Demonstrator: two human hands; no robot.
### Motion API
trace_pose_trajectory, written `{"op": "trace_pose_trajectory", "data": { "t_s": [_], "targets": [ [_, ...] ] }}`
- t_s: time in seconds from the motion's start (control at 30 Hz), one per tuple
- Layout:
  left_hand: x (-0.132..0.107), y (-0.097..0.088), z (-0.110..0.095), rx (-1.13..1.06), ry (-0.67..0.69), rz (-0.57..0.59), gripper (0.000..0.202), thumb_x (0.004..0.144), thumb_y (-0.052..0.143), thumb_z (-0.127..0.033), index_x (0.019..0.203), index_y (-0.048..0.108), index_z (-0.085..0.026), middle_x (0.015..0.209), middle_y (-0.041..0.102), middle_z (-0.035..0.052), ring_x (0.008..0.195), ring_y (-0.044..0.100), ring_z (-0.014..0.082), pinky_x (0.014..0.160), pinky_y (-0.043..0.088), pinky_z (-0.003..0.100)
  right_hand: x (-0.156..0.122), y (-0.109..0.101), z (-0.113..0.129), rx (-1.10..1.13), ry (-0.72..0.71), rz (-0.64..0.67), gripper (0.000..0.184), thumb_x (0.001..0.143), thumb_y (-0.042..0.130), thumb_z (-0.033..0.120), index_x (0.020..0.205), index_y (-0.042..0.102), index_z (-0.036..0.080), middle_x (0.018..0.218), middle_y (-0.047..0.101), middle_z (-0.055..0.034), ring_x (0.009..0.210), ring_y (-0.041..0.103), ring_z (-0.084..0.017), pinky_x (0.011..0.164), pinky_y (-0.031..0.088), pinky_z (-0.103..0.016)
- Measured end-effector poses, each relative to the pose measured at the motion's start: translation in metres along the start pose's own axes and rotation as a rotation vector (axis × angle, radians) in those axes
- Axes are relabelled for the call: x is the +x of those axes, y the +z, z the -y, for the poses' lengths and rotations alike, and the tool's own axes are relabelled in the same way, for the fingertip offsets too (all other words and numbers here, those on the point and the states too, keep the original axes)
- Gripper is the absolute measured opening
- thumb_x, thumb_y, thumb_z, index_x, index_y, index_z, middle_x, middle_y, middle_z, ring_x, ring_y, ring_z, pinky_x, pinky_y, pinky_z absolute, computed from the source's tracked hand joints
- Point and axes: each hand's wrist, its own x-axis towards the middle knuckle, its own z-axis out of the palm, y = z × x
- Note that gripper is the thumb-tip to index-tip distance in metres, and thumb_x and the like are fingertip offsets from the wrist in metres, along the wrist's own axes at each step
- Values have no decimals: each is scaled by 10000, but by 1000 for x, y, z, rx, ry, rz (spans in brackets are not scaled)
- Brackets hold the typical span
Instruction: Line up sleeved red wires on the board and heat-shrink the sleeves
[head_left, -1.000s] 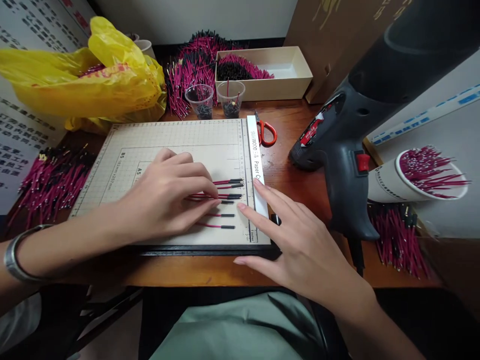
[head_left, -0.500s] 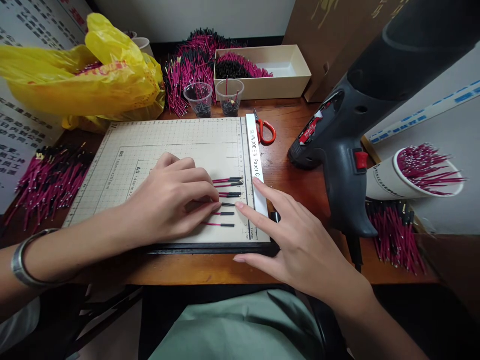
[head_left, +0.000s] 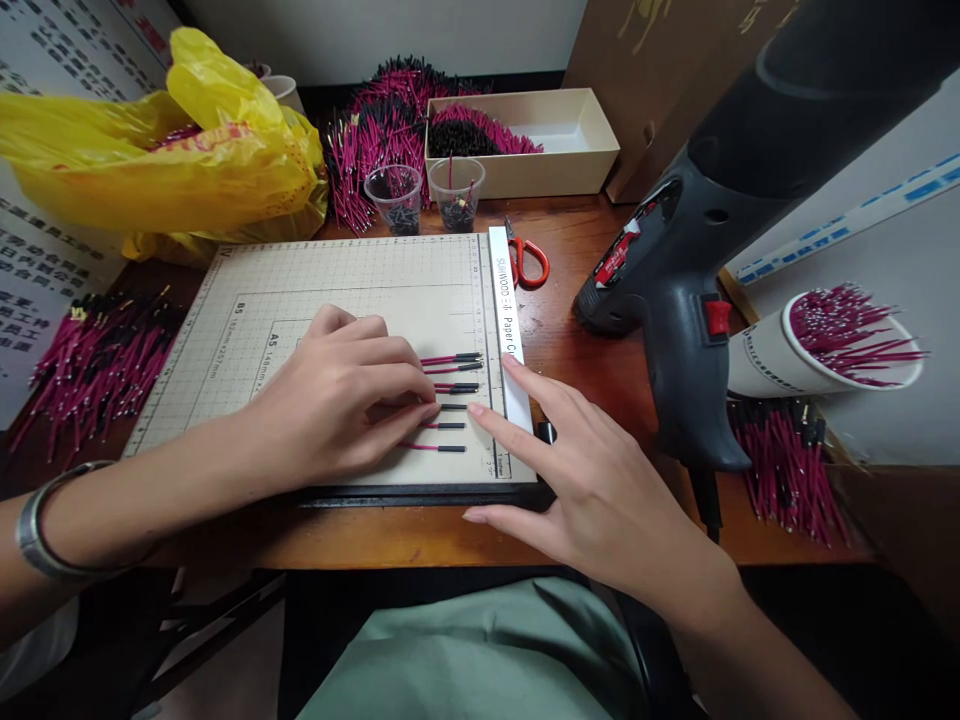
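Note:
On the paper cutter's gridded board point(head_left: 352, 265) lie several short magenta wires with black sleeves on their ends point(head_left: 451, 449), side by side and pointing right. My left hand point(head_left: 352, 390) rests over their left ends. Its thumb and forefinger are closed on one black-sleeved wire point(head_left: 454, 407); the rest of that wire is hidden under the hand. My right hand point(head_left: 577, 470) is open, fingers spread. Its forefinger tip is at the sleeve's right end, and another fingertip lies on the cutter's white edge strip point(head_left: 504, 300).
A heat gun point(head_left: 682, 290) stands at the right, near a paper cup of magenta wires point(head_left: 757, 360). Red-handled scissors point(head_left: 532, 265), two clear plastic cups point(head_left: 397, 205), a cream box point(head_left: 555, 170) and a yellow bag point(head_left: 232, 190) sit behind. Wire bundles point(head_left: 112, 360) lie left and right.
The whole view has shifted very slightly. Both hands and the wires keep the same places on the board.

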Motion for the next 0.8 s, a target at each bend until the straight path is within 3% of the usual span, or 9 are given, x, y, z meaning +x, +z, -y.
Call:
{"op": "trace_pose_trajectory", "data": {
  "t_s": [0.57,0.8],
  "targets": [
    [13,-3,-1,41,-11,0,212,988,574,-252,850,725,-197,818,732,5,733,520,177,744,261,369,-1,2,3,-50,31,-54,746,762,802,556,1351,620,136,1507,518,-185,1303,587,-330,942,599,-483],
    [10,-1,2,26,-23,32,240,1002,548,-270,854,727,-209,818,736,-3,743,524,174,757,259,372,0,2,2,-51,24,-50,779,757,803,565,1367,601,126,1505,512,-196,1299,571,-330,1006,550,-497]
  ]
}}
